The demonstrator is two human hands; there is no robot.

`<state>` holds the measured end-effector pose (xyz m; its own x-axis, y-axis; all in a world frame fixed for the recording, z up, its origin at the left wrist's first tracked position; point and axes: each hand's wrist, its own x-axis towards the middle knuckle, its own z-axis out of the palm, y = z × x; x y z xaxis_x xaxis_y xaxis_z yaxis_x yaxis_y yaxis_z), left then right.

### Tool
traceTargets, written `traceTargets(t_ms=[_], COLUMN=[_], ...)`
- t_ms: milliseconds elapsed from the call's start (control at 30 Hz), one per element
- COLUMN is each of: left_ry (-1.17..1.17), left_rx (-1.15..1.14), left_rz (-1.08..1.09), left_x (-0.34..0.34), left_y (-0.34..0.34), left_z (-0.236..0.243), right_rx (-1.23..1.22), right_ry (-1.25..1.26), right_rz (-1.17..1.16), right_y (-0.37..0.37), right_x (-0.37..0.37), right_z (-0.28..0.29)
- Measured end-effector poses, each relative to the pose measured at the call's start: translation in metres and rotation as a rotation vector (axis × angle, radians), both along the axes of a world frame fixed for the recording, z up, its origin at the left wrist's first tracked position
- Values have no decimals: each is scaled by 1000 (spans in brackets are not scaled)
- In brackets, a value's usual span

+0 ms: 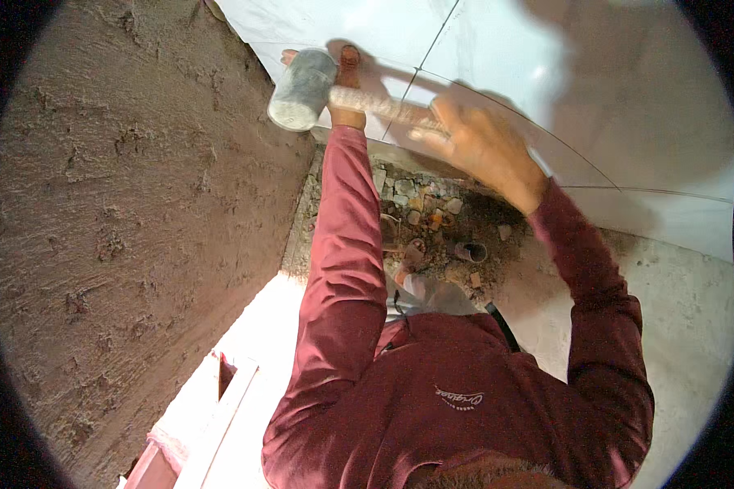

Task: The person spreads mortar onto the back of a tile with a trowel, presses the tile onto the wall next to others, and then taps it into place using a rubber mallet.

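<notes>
My right hand (485, 138) is wrapped round the pale, worn handle of a mallet (303, 91) with a thick grey cylindrical head. The handle lies nearly level, its head off to the left. My left hand (348, 75) reaches up to the glossy white wall tiles (400, 41); its thumb and one fingertip show apart on either side of the mallet head, which hides the rest. The hand appears to rest against the tile, while the mallet head overlaps it in view. Whether the mallet touches the tile cannot be made out. Dark joint lines cross between the tiles.
To the left rises a rough brown plastered wall (130, 204). Broken rubble (432, 200) covers the floor below, with a short grey pipe end (470, 252) near my foot (413, 254). Bright light comes in at lower left beside a pale frame (220, 424).
</notes>
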<state>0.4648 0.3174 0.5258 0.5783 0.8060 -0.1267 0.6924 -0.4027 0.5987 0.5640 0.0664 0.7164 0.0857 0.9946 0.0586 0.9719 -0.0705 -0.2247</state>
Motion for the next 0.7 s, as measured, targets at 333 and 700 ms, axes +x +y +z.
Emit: traceTargets(t_ms=[333,700], left_ry=[-1106,-1596], left_rx=[-114,-742], left_rz=[387,409], left_x=[26,13], left_y=[-62,-27], left_z=[61,21], right_rx=[392,174], right_ry=[-308,-255], right_rz=[471,88], right_y=[11,60], right_x=[-35,-9], right_z=[24,22])
